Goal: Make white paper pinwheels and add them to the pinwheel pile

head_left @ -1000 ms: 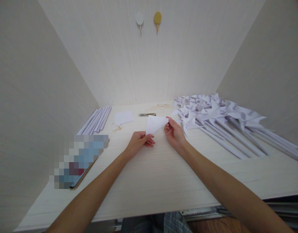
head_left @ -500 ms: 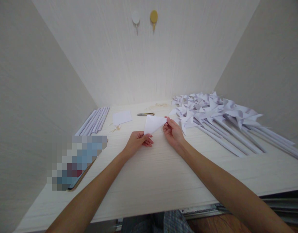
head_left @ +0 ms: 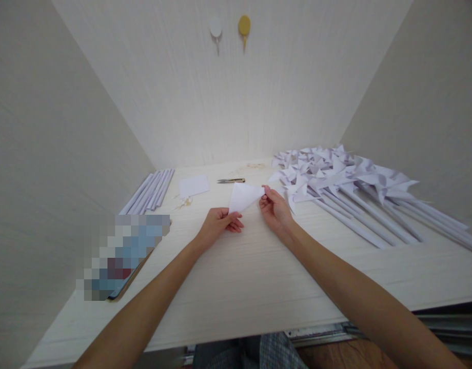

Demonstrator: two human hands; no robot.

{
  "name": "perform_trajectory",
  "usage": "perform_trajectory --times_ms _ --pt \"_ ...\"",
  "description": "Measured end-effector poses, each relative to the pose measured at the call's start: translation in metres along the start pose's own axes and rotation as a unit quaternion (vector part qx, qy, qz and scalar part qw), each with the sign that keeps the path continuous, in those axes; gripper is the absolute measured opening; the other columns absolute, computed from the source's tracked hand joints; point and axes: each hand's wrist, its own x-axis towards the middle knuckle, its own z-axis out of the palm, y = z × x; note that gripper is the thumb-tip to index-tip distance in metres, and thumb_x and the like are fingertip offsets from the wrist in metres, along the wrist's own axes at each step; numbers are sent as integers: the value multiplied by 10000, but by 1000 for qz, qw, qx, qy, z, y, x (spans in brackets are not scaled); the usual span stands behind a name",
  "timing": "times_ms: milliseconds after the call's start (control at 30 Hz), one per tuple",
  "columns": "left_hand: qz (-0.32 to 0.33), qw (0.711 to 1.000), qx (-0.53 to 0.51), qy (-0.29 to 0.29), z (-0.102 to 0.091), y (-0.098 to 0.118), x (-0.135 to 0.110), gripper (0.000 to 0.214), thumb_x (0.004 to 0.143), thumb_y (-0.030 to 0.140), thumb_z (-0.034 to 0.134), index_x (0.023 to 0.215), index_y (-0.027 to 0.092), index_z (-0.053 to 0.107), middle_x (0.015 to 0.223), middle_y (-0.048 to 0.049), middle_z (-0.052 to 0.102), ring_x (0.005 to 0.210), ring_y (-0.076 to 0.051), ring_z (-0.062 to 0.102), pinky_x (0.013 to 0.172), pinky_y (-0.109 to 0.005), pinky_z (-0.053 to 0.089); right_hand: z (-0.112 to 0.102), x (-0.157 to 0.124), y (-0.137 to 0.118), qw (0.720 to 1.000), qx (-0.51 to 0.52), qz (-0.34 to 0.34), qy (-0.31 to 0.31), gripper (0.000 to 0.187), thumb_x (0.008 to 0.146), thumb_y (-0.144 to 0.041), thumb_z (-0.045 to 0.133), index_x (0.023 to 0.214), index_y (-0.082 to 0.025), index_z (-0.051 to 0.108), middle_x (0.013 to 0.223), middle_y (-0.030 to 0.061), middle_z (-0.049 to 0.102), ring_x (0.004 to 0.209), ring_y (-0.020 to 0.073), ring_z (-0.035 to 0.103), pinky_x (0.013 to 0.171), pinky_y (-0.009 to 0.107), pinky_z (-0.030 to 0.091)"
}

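Observation:
A white sheet folded into a triangle (head_left: 243, 197) is held just above the pale wooden desk (head_left: 259, 277). My left hand (head_left: 219, 224) pinches its lower left corner, fingers curled under it. At the right tip, my right hand (head_left: 274, 210) pinches the paper between thumb and forefinger. Both hands sit at the middle of the desk.
A pile of white paper pinwheels on rolled paper sticks (head_left: 347, 189) fills the right side. Rolled paper sticks (head_left: 149, 190) lie at the left, by a blurred flat object (head_left: 122, 256). A small white square sheet (head_left: 193, 185) and small scissors (head_left: 231, 180) lie behind the hands.
Hardly anything differs: both hands keep the folded triangle in the same grip and place; only the view shifts slightly.

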Motion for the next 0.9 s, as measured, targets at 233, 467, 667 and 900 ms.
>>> perform_trajectory --times_ms 233,467,667,900 --pt "-3 1000 2 -3 -1 -1 0 227 631 325 621 662 101 595 557 -55 642 448 -104 565 476 -213 453 2 -2 -2 999 26 16 22 155 634 -29 580 532 -145 593 554 -50 584 413 -12 455 388 53 405" --pt "-5 1000 1 -4 -1 0 0 225 637 325 615 670 103 592 566 -52 644 456 -102 566 492 -218 459 2 -2 -2 999 33 17 6 103 672 -109 600 573 -134 603 536 -46 579 402 -18 457 392 46 405" --pt "-23 1000 5 -6 0 3 -1 204 638 302 618 654 101 589 535 -40 635 440 -98 563 486 -210 459 0 1 -3 999 23 -6 36 132 652 -94 612 532 -133 575 535 -48 579 380 -24 428 366 49 377" --pt "-46 999 -12 -13 1 3 1 176 649 280 613 634 107 585 516 -40 631 432 -104 566 484 -214 459 -1 1 -2 996 -40 -66 46 138 585 -129 669 511 -154 554 471 -81 511 353 -21 358 322 75 319"
